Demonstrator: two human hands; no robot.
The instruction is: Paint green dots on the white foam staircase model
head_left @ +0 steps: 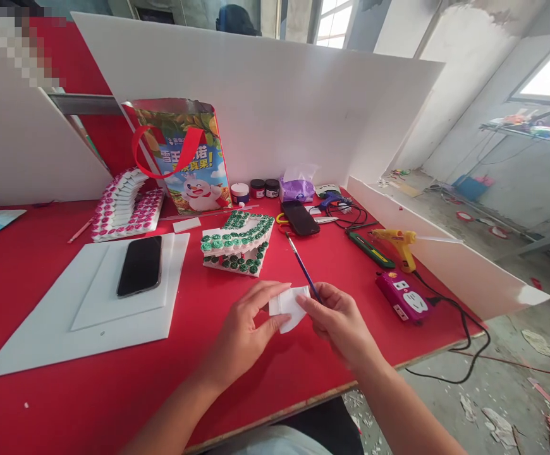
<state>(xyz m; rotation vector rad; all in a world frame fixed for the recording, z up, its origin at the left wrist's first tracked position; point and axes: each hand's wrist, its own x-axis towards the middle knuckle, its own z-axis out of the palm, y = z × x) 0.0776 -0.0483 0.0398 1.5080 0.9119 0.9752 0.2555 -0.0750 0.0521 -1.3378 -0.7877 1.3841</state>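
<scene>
Between my hands is a small folded white piece (290,308) that looks like a tissue. My left hand (251,319) is closed on it, with the fingers above and the thumb below. My right hand (339,316) pinches its right edge and also grips a thin blue-handled paintbrush (303,265), which slants up and left with the bristles away from me. Just beyond my hands stands a white foam model (237,243) covered with glittery green rosettes. Part of the brush handle is hidden by my right fingers.
A phone (140,265) lies on white foam sheets (85,351) at left. Behind are a pink-rosette model (126,208), a gift bag (194,158), paint jars (257,188) and a dark phone (300,218). To the right are a yellow glue gun (396,240), green cutter (370,249) and purple power strip (402,297).
</scene>
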